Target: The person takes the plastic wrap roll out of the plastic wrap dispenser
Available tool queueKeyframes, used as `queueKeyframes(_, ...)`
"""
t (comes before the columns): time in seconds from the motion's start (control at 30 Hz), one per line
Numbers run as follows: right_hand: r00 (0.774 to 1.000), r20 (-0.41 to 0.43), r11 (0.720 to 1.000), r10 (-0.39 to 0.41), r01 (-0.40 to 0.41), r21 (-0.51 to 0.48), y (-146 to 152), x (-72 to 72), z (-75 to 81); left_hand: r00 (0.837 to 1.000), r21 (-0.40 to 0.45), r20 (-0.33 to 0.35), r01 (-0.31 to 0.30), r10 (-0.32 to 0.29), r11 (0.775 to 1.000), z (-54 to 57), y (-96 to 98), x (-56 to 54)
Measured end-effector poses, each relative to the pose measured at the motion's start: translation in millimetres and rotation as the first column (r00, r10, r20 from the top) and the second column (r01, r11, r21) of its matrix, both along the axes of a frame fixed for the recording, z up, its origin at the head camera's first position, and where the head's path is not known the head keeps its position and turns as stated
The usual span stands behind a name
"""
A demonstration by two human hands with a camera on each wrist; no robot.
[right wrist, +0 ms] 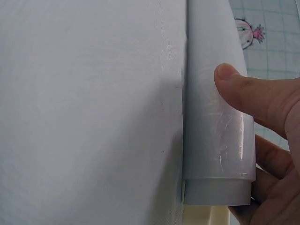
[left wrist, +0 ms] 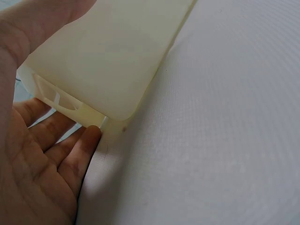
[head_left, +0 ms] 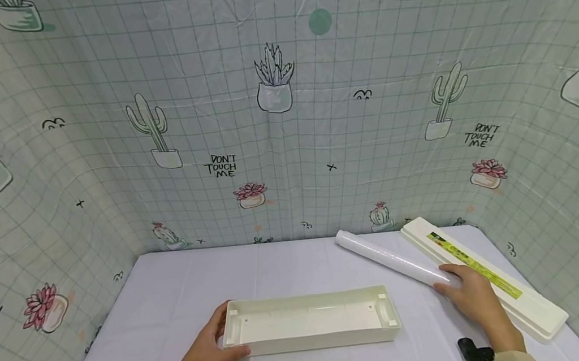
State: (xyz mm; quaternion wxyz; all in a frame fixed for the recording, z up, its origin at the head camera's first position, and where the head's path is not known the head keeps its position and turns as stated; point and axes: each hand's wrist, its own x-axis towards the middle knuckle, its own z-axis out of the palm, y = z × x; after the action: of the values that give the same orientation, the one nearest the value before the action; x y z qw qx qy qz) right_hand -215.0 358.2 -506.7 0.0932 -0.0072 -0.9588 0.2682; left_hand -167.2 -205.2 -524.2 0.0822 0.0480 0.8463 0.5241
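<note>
An open, cream-coloured long box (head_left: 312, 342) lies across the front middle of the table, its hollow side up in the head view. My left hand (head_left: 205, 351) grips its left end, thumb on the near wall and fingers round the end. In the left wrist view the box (left wrist: 110, 56) shows its smooth outer wall and a cut-out end near the fingertips. My right hand (head_left: 474, 297) holds the near end of a white roll of plastic film (head_left: 384, 257), thumb on top. Up close, the roll (right wrist: 215, 93) has glossy wrinkled film over a grey-white core.
A long cream lid (head_left: 540, 314) with a yellow-green label strip (head_left: 475, 265) lies slantwise at the right, beside the roll. White cloth covers the table (head_left: 190, 279). A patterned curtain (head_left: 296, 140) hangs behind and on both sides. A black device (head_left: 474, 352) sits at the right wrist.
</note>
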Motion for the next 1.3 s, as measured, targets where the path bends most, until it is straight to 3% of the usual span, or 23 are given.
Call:
queueKeyframes(0.47, 0.999, 0.034, 1.0, -0.023, 0.023, 0.009, 1.6, -3.0, -2.5, 1.0, 0.044, 0.008, 0.023, -0.023, 0.999, -1.0, -0.8, -0.5)
queueKeyframes(1.3, 0.999, -0.026, 1.0, 0.023, -0.022, 0.013, 0.9, -3.2, -2.8, 1.0, 0.037, 0.004, 0.021, -0.021, 0.999, 1.3, 0.1, 0.7)
